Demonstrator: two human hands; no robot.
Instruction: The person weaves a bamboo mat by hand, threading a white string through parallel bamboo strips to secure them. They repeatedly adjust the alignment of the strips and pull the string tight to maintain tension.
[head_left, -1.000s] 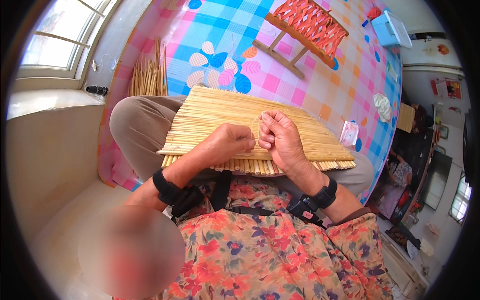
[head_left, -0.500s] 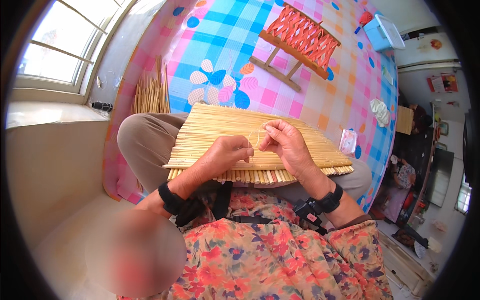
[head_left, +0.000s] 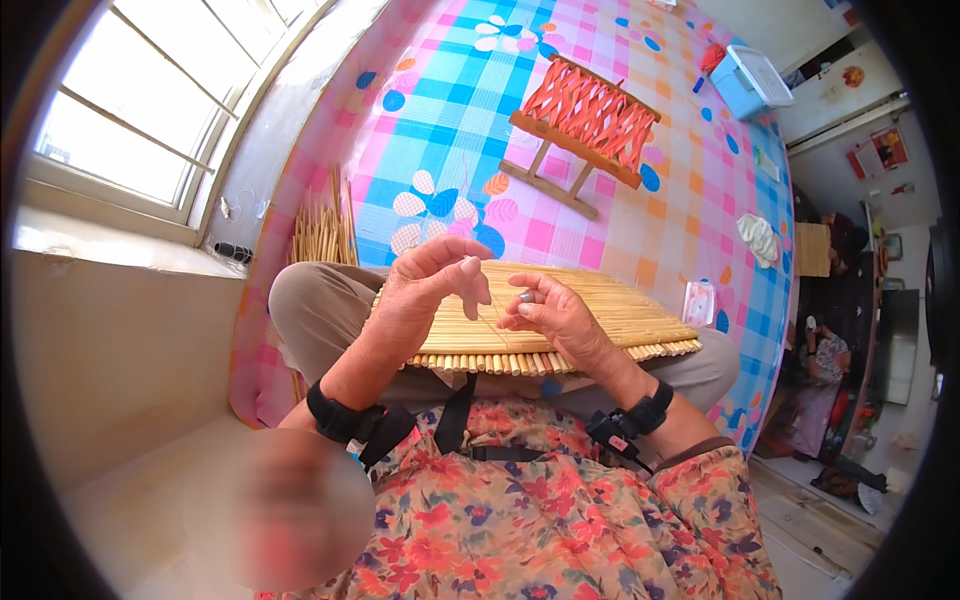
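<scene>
A mat of pale yellow reed stalks (head_left: 600,310) lies across my lap, its cut ends lined along the near edge. My left hand (head_left: 430,280) is raised over the mat's left part, thumb and fingertips pinched on a thin pale thread (head_left: 490,325). From there the thread slants down toward the mat's near edge. Lower and to the right, my right hand (head_left: 560,318) has curled fingers closed at the thread, though its exact grip is hard to see. A silvery thimble or ring (head_left: 527,296) sits on one right finger.
Loose stalks (head_left: 325,228) stand in a bundle beyond my left knee. Ahead, a wooden stand (head_left: 585,120) with red crisscross strips rests on the checked sheet (head_left: 450,120). To the right are a white cloth (head_left: 760,240), a small pink-white box (head_left: 698,303) and a blue bin (head_left: 752,85).
My left hand has risen and moved left, away from my right hand, drawing the thread straight where it was looped. My right hand has come down slightly. The view has shifted a little.
</scene>
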